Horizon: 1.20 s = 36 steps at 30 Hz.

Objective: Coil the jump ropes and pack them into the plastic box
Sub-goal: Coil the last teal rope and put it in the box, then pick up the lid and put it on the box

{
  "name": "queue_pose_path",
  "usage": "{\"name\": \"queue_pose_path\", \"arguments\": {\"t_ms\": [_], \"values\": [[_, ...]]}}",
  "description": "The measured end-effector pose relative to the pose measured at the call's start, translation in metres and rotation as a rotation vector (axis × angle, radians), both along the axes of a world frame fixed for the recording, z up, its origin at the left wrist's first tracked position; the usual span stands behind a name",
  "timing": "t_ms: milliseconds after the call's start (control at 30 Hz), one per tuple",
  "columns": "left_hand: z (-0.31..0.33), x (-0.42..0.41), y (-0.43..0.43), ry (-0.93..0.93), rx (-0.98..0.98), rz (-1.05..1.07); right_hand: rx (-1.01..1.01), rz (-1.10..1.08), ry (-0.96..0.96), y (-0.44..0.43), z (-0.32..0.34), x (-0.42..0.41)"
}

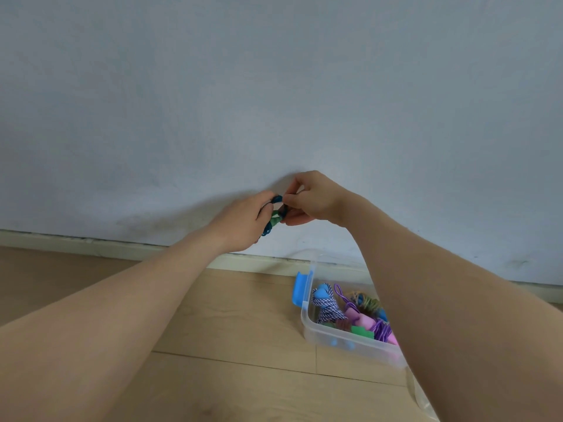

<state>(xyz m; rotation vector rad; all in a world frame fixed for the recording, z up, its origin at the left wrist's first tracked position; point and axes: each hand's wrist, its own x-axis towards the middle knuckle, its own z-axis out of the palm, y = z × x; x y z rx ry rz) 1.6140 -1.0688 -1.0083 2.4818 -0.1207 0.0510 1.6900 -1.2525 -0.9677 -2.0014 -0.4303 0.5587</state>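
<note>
Rope [275, 216], coiled, long axis near upright, sits gripped in left hand [243, 222], top pinched by right hand [313, 197]; box [305, 312] lies below-right of grip, nearer right hand.

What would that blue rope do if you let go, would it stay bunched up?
Probably not. The blue rope looks thin and floppy, bunched only because the left hand and right hand hold it, so it would likely unravel. It seems light: the whole bundle fits within the fingers.
</note>
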Motion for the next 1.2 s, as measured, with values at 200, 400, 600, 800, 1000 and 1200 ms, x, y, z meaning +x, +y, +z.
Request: {"name": "queue_pose_path", "arguments": {"t_ms": [200,400,600,800,1000,1200], "values": [[0.007,-0.010,-0.006,-0.032,0.234,-0.054,0.063,-0.028,0.152,-0.006,-0.006,-0.003],[0.010,-0.005,-0.031,-0.087,0.430,-0.003,0.028,-0.012,0.181,-0.020,-0.004,-0.007],[0.002,-0.004,-0.042,-0.069,0.446,0.025,-0.064,0.030,0.159,-0.038,0.017,-0.008],[-0.007,-0.012,-0.049,0.001,0.299,-0.006,-0.283,0.004,0.026,-0.069,0.034,-0.011],[-0.012,-0.011,-0.096,0.251,-0.026,-0.217,-0.701,0.061,0.015,-0.098,0.043,-0.016],[-0.019,-0.005,-0.135,0.459,-0.039,-0.282,-1.033,0.133,-0.105,-0.112,0.037,-0.021]]}}
